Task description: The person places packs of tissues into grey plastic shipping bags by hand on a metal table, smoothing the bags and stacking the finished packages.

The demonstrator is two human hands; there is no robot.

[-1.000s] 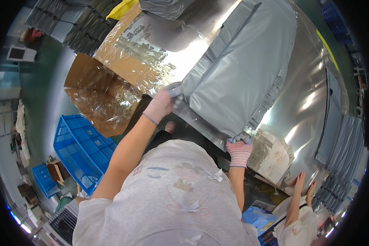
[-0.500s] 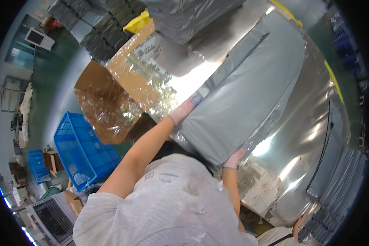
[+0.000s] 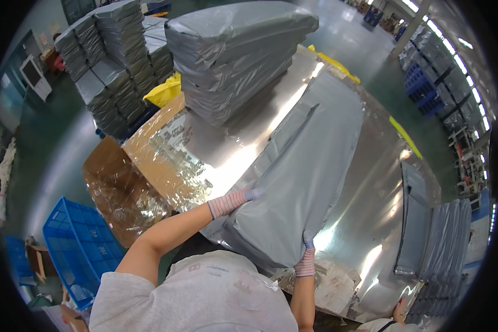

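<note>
A long grey plastic-wrapped package (image 3: pixel 293 177) lies slantwise across the shiny metal tabletop, its near end close to my body. My left hand (image 3: pixel 235 202), in a pink striped glove with bluish fingertips, presses against its left side near that end. On the opposite side my right hand (image 3: pixel 305 257), gloved alike, grips the near right edge with its fingers pointing away from me. The package is held between the two hands, and its plastic bulges there. A loose fold of film runs along its upper left side. The undersides of my fingers are partly hidden.
A tall stack of grey packages (image 3: pixel 232 61) stands at the table's far left. Cardboard (image 3: pixel 130 185) covered with clear film hangs off the left edge, near a blue crate (image 3: pixel 80 249). More grey packages (image 3: pixel 445 238) stand at right, near another person's hand (image 3: pixel 398 311).
The view has tilted up, bringing more of the far stack and room into sight. Both hands remain at the near end of the package, where the plastic now bulges more.
</note>
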